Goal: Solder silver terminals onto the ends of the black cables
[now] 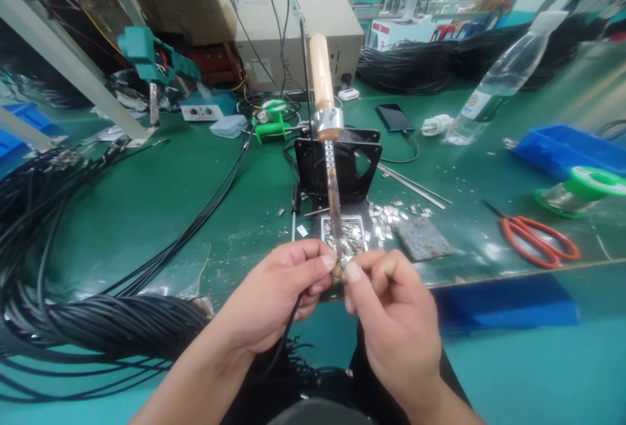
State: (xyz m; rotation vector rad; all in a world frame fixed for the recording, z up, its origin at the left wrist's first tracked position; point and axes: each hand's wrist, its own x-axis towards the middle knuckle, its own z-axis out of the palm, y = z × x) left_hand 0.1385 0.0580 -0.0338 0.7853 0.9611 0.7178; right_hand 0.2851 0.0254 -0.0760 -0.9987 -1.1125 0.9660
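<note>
My left hand (286,281) is closed in a pinch on the end of a black cable (288,330), which hangs down from its fingers. Close against it, my right hand (396,307) pinches something small at the cable end, mostly hidden by the fingertips. Just above the fingertips is the tip of a wooden-handled soldering iron (323,79), mounted pointing down in a metal clamp (328,124). Under the iron lies a small tray (366,224) of little metal parts, with more loose metal pieces (388,215) scattered to its right.
A black fan (310,167) stands behind the iron. Orange-handled scissors (538,242), a solder spool (581,191), a blue bin (562,148) and a plastic bottle (508,79) are at the right. A thick bundle of black cables (107,324) lies at the left. A grey slab (424,238) sits near the front edge.
</note>
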